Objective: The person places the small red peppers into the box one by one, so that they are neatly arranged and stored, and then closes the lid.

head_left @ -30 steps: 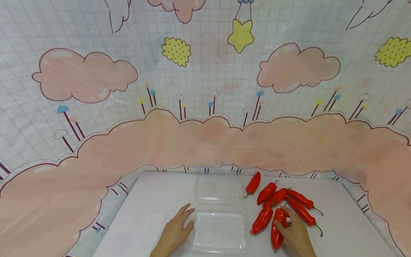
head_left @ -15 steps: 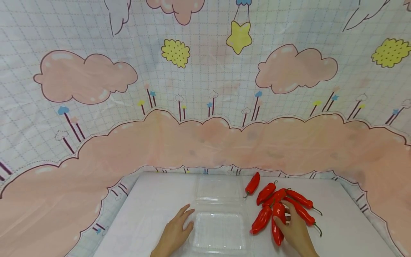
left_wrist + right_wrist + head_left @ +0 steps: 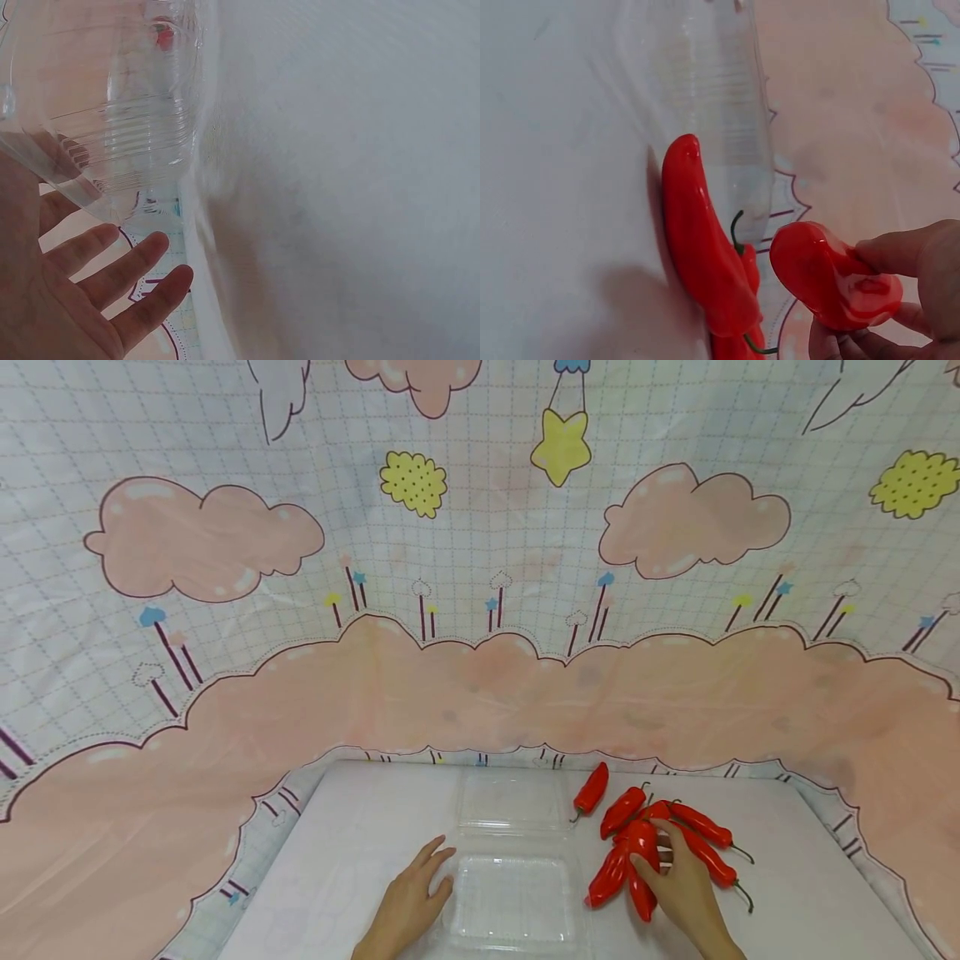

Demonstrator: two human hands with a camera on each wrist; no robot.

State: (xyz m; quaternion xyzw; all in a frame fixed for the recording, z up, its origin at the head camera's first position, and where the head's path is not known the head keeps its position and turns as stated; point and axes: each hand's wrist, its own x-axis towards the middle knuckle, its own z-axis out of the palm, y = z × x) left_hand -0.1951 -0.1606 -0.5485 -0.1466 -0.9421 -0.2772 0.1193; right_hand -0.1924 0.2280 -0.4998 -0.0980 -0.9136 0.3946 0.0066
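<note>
My right hand (image 3: 686,881) grips a glossy red pepper (image 3: 642,845) between thumb and fingers, above the other peppers. In the right wrist view the held pepper (image 3: 810,270) is off the white surface, and another red pepper (image 3: 697,225) lies just left of it. My left hand (image 3: 408,897) is beside the left edge of a clear plastic clamshell box (image 3: 513,897), its fingers spread and holding nothing. Its hinged lid (image 3: 510,802) lies open, away from me. In the left wrist view the fingers of my left hand (image 3: 97,292) extend along the box's clear wall (image 3: 150,127).
Several red peppers with green stems, among them one lone pepper (image 3: 591,789) at the back and one long pepper (image 3: 708,856) at the right, lie right of the box. All stand on a white tabletop (image 3: 360,810), backed by a cloud-patterned cloth (image 3: 480,693).
My right hand has raised the pepper and shifted slightly left and away from me, so it now overlaps the neighbouring peppers. The left hand and the box have stayed in place.
</note>
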